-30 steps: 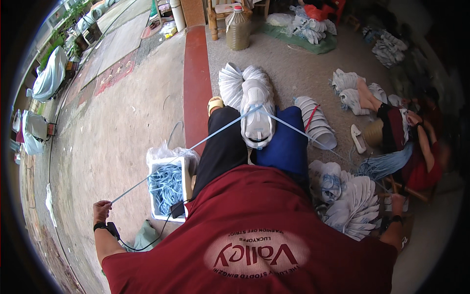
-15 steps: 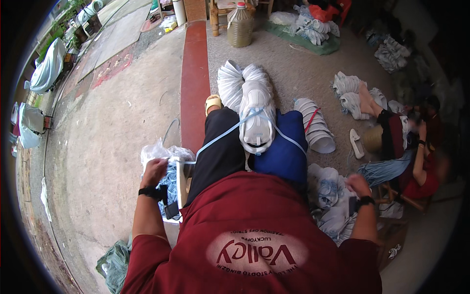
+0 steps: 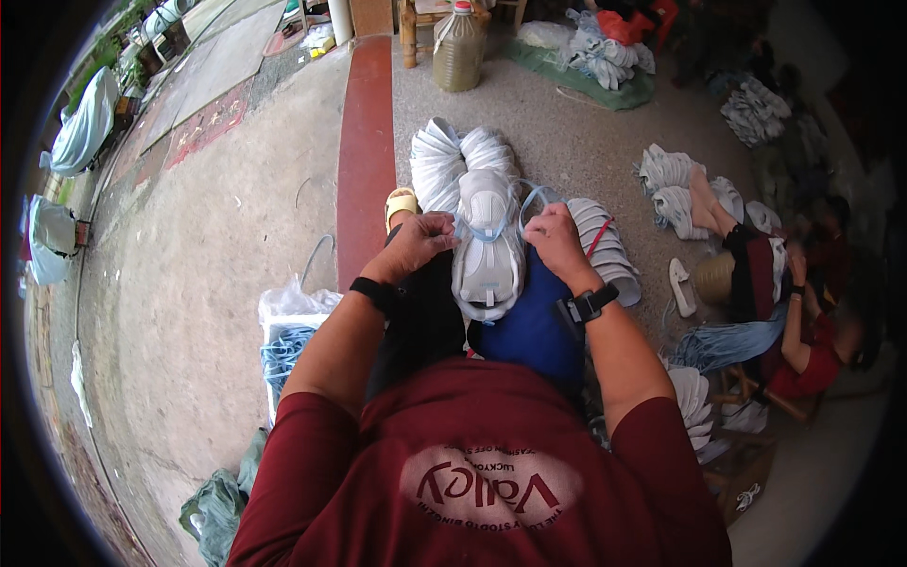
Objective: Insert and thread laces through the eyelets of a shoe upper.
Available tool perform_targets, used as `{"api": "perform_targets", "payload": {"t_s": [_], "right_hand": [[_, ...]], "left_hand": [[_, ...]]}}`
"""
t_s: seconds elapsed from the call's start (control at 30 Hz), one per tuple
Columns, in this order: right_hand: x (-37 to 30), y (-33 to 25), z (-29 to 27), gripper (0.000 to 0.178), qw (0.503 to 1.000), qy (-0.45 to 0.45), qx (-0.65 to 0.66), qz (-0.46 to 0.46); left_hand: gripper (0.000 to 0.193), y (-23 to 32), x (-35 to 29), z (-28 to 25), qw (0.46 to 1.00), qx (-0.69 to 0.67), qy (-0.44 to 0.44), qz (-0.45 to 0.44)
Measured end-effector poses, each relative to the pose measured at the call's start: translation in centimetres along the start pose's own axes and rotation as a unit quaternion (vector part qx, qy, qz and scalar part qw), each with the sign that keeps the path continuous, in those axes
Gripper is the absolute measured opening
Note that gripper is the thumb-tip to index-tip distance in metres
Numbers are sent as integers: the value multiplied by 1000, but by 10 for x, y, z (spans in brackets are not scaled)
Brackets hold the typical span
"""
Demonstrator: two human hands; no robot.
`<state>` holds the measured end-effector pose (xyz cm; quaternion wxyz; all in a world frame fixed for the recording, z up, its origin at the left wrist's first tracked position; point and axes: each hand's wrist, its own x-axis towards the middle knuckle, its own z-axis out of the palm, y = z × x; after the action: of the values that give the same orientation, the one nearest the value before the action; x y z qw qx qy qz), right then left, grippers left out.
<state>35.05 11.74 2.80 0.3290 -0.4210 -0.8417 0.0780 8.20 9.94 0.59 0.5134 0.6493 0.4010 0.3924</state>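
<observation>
A white and grey shoe upper lies across my thighs, its heel end toward me. A flat light blue shoelace passes over it and arcs up beside its right edge. My left hand is closed at the upper's left edge, fingertips pinched on the lace. On the other side my right hand pinches the lace near the loop, above the blue cloth on my right thigh. Fine detail of the lace at the fingertips is too small to see.
Stacked white uppers fan out beyond my knees; another nested stack lies right. A white box of blue laces stands left. A co-worker sits at right beside hanging blue laces. A large jug stands ahead.
Both hands have come from wide out at my sides to the middle, beside the upper. The lace, earlier stretched out to the left and right, is now gathered close to the upper.
</observation>
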Motion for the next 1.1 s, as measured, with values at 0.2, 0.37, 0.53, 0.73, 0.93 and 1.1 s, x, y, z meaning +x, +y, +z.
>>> {"api": "perform_targets", "payload": {"t_s": [0.2,0.37,0.53,0.73,0.93,1.1], "right_hand": [[2,-25,13,15,766,8,536,355],[-3,-9,27,11,893,-9,348,284],[5,-29,27,14,982,10,88,166],[8,-29,28,9,963,-38,122,237],[-3,-46,37,9,986,76,-54,139],[-7,-65,25,6,991,-8,-71,109]], "left_hand": [[21,-1,-10,0,984,-157,39,-68],[20,-3,-6,3,992,-120,26,-41],[17,-5,-9,4,994,-107,26,-28],[11,13,-11,16,974,-158,85,-138],[14,20,-5,30,957,-192,128,-178],[13,6,-2,32,957,-188,159,-152]]}}
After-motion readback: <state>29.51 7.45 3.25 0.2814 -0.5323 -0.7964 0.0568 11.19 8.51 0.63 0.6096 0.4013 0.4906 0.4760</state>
